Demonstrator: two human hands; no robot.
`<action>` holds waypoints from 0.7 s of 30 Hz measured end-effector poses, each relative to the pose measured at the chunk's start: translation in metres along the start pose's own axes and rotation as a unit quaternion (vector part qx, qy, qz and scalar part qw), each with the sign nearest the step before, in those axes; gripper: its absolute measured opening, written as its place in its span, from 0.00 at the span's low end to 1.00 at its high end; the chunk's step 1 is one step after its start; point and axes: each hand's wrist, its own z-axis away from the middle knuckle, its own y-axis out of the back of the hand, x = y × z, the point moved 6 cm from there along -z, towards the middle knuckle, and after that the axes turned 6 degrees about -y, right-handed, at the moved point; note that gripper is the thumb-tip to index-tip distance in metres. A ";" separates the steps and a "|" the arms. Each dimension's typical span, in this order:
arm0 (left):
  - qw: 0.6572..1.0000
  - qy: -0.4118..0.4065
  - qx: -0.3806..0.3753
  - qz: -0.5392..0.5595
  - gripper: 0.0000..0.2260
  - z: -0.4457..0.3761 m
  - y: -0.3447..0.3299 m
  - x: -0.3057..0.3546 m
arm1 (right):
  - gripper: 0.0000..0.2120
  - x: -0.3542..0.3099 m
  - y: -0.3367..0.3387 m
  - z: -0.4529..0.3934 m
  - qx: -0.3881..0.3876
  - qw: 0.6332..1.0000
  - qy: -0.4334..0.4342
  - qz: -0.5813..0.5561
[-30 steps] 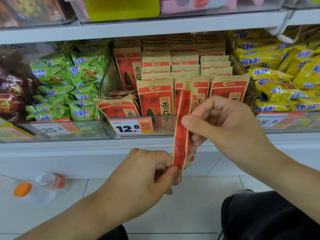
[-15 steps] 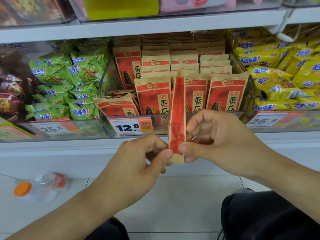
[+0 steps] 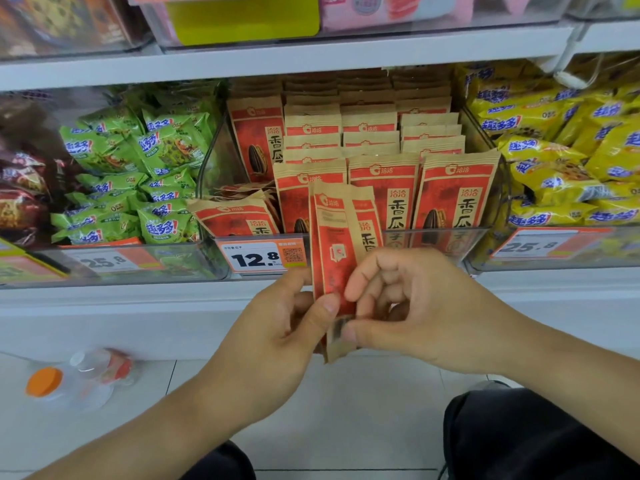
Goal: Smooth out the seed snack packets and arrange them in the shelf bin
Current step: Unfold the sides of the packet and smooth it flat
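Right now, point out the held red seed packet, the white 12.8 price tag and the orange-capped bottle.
Held red seed packet (image 3: 334,244), head view, red middle.
White 12.8 price tag (image 3: 254,258), head view, digits.
Orange-capped clear bottle (image 3: 44,381), head view, cap.

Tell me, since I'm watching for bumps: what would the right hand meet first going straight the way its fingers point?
Probably the left hand: the right hand points leftward across the held packet.

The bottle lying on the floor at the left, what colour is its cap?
Orange. The bottle itself is clear plastic with a reddish label; the head view shows it, slightly blurred.
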 end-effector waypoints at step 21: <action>0.997 0.026 0.065 -0.038 0.13 -0.007 0.021 0.000 | 0.10 0.002 0.025 -0.005 0.066 0.990 -0.029 -0.124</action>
